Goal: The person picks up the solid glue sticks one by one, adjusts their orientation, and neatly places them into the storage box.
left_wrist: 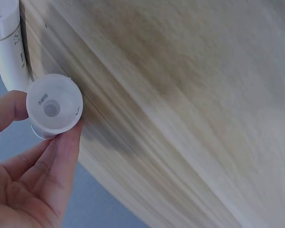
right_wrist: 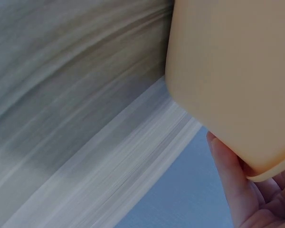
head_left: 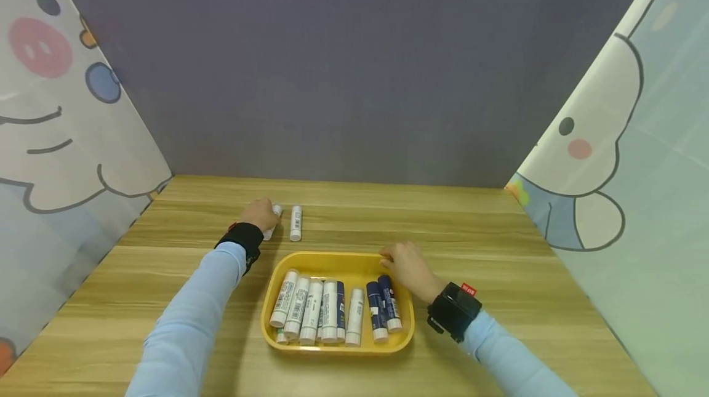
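On the table, left hand pinched a glue stick; right hand apparently gripped the yellow tray rim. Risk: round stick rolling if released carelessly.

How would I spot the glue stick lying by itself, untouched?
Start at the yellow tray mid-table and look beyond its far rim. Two white sticks lie there side by side; the left hand holds one. The free glue stick is the right-hand one, barcode up.
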A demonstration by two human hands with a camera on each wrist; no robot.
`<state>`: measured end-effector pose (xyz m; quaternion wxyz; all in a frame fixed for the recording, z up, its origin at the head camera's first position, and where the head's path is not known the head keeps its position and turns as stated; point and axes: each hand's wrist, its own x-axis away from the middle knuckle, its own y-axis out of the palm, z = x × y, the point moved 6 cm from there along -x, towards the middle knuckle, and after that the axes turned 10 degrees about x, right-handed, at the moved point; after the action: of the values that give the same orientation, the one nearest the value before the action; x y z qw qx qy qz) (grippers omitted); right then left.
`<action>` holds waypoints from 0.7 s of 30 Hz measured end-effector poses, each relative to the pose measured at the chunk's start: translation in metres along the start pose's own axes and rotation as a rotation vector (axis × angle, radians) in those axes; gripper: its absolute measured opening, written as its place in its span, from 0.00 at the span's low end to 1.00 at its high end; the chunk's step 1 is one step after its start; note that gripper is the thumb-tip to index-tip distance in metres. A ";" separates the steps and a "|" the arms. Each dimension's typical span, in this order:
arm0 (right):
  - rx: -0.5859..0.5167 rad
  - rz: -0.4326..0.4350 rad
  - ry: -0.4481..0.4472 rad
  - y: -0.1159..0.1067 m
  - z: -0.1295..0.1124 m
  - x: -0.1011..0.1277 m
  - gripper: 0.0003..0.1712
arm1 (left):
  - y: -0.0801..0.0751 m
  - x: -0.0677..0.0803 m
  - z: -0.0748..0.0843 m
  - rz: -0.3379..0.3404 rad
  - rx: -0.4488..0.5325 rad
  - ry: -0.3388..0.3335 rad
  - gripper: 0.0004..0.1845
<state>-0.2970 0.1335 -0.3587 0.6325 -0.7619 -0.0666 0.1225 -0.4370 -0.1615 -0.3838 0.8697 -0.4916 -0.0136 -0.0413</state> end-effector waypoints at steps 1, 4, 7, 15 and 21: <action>0.004 -0.002 0.003 0.000 0.000 0.000 0.08 | 0.000 0.001 -0.001 -0.002 0.001 -0.003 0.15; 0.005 -0.010 0.013 0.002 0.001 -0.001 0.09 | -0.003 0.003 -0.002 -0.002 0.008 -0.007 0.15; 0.011 -0.011 0.010 0.003 0.001 -0.001 0.10 | -0.005 0.005 -0.001 0.002 0.014 -0.001 0.13; 0.006 -0.006 0.006 0.002 0.001 -0.003 0.09 | -0.009 0.012 0.009 0.015 0.057 0.074 0.16; 0.006 -0.008 0.009 0.001 0.001 -0.004 0.10 | -0.013 0.021 0.020 0.007 0.034 0.094 0.15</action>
<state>-0.3015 0.1327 -0.3598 0.6354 -0.7604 -0.0663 0.1167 -0.4164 -0.1525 -0.3609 0.8778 -0.4743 0.0281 -0.0612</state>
